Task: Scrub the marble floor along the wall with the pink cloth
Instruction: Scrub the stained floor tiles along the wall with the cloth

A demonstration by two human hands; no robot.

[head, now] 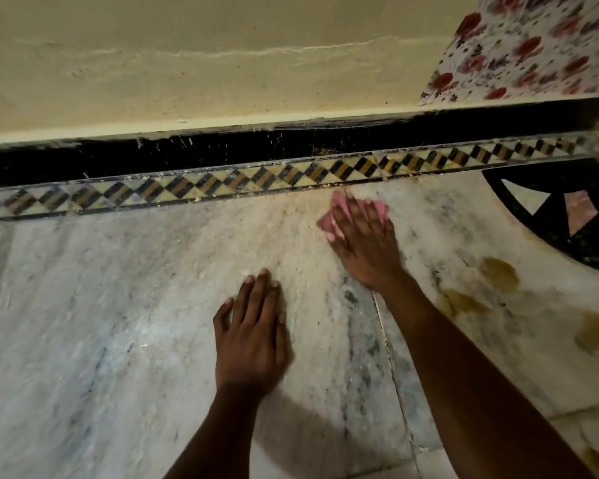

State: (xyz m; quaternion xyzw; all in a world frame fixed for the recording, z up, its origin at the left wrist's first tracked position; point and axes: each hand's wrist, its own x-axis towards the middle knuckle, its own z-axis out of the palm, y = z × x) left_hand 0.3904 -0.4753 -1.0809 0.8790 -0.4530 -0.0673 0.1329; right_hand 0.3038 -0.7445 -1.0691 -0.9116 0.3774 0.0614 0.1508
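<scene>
A pink cloth [343, 216] is pressed to the marble floor [118, 305] beside the patterned border strip [222, 184] along the wall [187, 63].

The cloth is covered by the right hand [362, 236], whose fingers are spread flat over it; the hand is blurred, so whether any fold is gripped cannot be told. The cloth is seen just below the checkered border strip, which is set under a black skirting band [222, 150]. The left hand [253, 337] is laid flat on the bare marble, fingers straight and nothing held, nearer the camera and apart from the cloth. Yellowish stains [498, 274] are seen on the floor to the right, near a black inlaid floor motif [554, 216]. A floral fabric [533, 46] is hung at the upper right.
</scene>
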